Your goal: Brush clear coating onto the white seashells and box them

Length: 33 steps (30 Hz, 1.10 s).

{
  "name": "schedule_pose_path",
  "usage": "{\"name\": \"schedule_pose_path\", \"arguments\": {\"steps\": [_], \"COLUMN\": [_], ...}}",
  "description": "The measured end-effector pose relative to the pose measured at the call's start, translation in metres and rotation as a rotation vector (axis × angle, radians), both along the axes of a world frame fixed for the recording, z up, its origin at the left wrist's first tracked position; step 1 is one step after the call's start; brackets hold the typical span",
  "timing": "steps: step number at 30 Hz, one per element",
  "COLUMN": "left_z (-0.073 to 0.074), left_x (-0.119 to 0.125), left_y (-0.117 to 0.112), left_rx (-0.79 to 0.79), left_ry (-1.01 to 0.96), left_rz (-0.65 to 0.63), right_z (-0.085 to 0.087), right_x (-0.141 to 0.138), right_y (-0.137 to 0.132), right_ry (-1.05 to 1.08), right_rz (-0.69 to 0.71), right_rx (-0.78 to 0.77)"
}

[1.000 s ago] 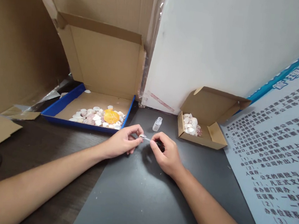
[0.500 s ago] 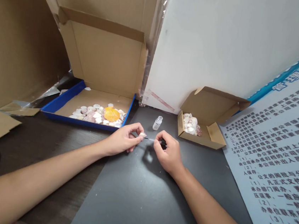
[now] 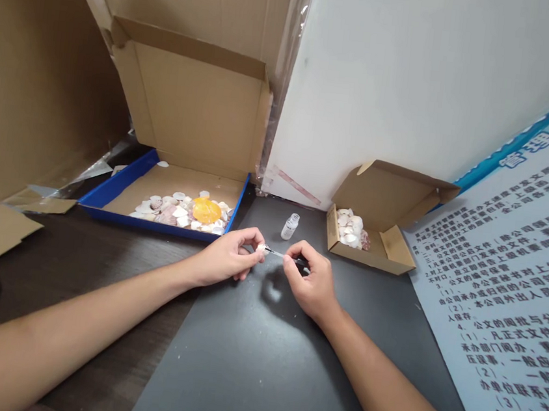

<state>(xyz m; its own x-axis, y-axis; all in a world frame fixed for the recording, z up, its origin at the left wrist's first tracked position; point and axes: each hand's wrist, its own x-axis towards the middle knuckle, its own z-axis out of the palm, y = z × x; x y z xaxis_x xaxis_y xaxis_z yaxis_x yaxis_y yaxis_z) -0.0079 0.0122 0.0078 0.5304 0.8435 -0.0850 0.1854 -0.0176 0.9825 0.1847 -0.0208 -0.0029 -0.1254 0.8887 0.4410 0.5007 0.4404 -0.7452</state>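
A small whitish seashell (image 3: 262,248) is pinched between the thumb and fingers of my left hand (image 3: 233,252). My right hand (image 3: 312,279) is closed on a thin brush (image 3: 276,253) with a clear stem and a black cap-like handle, mostly hidden in the fingers. The brush's dark tip meets the shell, above the grey mat. Just behind both hands, a small open glass bottle (image 3: 289,227) with a white label stands upright on the mat.
Left of the mat, a blue-edged cardboard box (image 3: 155,220) with its lid up holds many shells and an orange one (image 3: 206,211). A smaller open box (image 3: 377,260) with white shells sits at the right. A printed poster (image 3: 509,256) borders the right side.
The brush tip has shifted slightly up and left onto the shell, and the shell has turned a little in my left fingers. Both hands otherwise stay almost in place.
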Motion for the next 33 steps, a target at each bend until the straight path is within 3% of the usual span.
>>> {"name": "schedule_pose_path", "arguments": {"steps": [7,11,16,21,26,33], "left_z": [-0.0015,-0.0012,0.0013,0.0007,-0.0007,0.0005], "left_x": [-0.0005,-0.001,-0.0007,-0.0009,-0.0005,-0.001], "left_y": [0.0013,0.0012,0.0003,0.0002,0.0007,0.0005], "left_rx": [-0.037,-0.004,0.03,0.01,0.012,0.024], "left_ry": [-0.013,0.021,0.002,0.0,-0.005,-0.007], "left_rz": [-0.009,-0.01,-0.005,-0.02,-0.023,-0.03], "right_z": [-0.0003,0.0006,-0.0004,-0.0003,-0.0003,-0.0015], "right_x": [-0.0005,-0.0022,-0.0023,-0.0026,-0.0023,-0.0037], "right_y": [-0.0001,-0.0013,-0.0022,-0.0024,-0.0019,-0.0025], "right_ry": [-0.006,-0.009,-0.017,-0.003,0.005,0.01], "right_rz": [-0.095,0.012,-0.086,0.002,-0.096,0.011], "right_rx": [0.034,0.03,0.045,0.033,0.061,0.031]}}
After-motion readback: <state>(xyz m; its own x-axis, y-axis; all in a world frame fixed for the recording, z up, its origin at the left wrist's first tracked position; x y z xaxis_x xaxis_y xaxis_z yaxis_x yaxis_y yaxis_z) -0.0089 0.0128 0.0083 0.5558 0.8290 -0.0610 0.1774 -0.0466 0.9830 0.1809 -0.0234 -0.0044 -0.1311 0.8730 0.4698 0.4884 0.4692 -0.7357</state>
